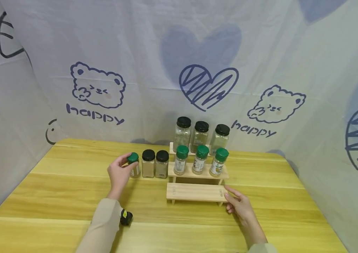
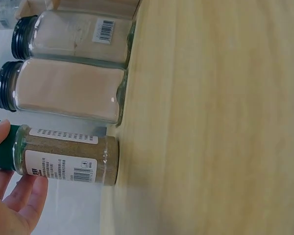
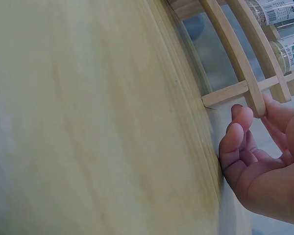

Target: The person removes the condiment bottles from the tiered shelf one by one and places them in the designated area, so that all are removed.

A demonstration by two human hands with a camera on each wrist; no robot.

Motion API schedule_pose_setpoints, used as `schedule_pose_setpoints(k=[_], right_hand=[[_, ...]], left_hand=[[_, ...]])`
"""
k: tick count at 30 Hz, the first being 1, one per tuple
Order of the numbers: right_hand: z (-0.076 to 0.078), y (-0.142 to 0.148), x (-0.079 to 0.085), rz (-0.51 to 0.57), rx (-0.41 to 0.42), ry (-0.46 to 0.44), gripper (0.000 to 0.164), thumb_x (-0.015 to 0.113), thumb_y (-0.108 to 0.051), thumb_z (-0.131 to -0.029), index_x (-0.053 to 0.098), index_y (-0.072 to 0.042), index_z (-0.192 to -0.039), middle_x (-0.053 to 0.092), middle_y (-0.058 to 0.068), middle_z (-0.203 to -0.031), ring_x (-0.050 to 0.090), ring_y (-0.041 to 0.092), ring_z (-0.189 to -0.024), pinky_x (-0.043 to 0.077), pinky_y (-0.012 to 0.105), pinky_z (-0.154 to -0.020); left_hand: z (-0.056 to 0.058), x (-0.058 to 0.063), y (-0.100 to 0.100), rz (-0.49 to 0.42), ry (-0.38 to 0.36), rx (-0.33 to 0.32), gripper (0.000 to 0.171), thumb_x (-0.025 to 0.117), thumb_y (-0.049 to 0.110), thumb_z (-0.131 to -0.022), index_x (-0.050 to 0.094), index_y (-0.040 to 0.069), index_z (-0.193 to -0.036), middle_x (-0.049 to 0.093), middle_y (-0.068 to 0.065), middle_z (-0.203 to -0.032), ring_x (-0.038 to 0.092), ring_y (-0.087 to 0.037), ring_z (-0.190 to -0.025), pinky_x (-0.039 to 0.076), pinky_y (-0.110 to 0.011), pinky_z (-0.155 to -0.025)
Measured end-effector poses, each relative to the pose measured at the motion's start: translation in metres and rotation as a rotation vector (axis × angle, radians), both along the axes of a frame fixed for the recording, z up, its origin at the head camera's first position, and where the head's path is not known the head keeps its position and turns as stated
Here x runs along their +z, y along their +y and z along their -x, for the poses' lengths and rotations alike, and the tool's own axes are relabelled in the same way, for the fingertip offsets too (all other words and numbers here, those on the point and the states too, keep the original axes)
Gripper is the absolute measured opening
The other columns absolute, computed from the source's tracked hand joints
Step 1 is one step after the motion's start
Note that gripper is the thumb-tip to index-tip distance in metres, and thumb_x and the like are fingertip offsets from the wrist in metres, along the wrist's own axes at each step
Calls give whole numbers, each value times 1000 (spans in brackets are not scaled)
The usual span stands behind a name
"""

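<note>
My left hand [image 1: 120, 172] grips a small spice jar [image 2: 63, 156] by its green cap, thumb on one side and fingers on the other. The jar stands upright on the table and has brown contents and a white label with a barcode. Just right of it are two black-capped spice jars [image 1: 148, 163] with pale tan powder. My right hand [image 1: 239, 205] pinches the right end of the lowest step of a wooden tiered spice rack [image 1: 195, 191]. That bottom step is bare. Three green-capped jars [image 1: 199, 161] stand on the middle step, three taller black-capped jars [image 1: 201, 137] on the top one.
The table [image 1: 172, 232] is yellow wood grain. A printed cloth [image 1: 147, 42] with hearts and bears hangs right behind the rack and along both sides. A small black device [image 1: 126, 217] sits at the left wrist.
</note>
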State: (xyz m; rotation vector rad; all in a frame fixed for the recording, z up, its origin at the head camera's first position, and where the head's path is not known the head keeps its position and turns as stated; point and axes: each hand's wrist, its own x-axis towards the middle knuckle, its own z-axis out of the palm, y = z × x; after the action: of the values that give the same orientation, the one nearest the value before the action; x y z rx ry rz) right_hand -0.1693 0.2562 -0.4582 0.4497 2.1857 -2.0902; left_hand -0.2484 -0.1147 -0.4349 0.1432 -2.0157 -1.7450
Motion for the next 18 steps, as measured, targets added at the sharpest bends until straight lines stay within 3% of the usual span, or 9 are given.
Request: schedule_pose_setpoints(k=[11, 18], right_hand=[[-1, 0, 1, -1, 5, 4, 41, 55, -5, -88, 45, 1, -128, 58, 5, -63, 48, 8, -46, 43, 17, -44], [-1, 0, 1, -6, 22, 13, 41, 54, -6, -89, 45, 1, -128, 57, 4, -61, 49, 7, -47, 43, 17, -44]], left_hand=[[8, 1, 4, 4, -30, -20, 37, 71, -1, -73, 61, -4, -108, 60, -21, -107, 57, -28, -96, 45, -9, -67], [10, -1, 5, 16, -28, -19, 38, 71, -3, -72, 61, -3, -109, 59, -20, -109, 57, -29, -98, 49, -20, -73]])
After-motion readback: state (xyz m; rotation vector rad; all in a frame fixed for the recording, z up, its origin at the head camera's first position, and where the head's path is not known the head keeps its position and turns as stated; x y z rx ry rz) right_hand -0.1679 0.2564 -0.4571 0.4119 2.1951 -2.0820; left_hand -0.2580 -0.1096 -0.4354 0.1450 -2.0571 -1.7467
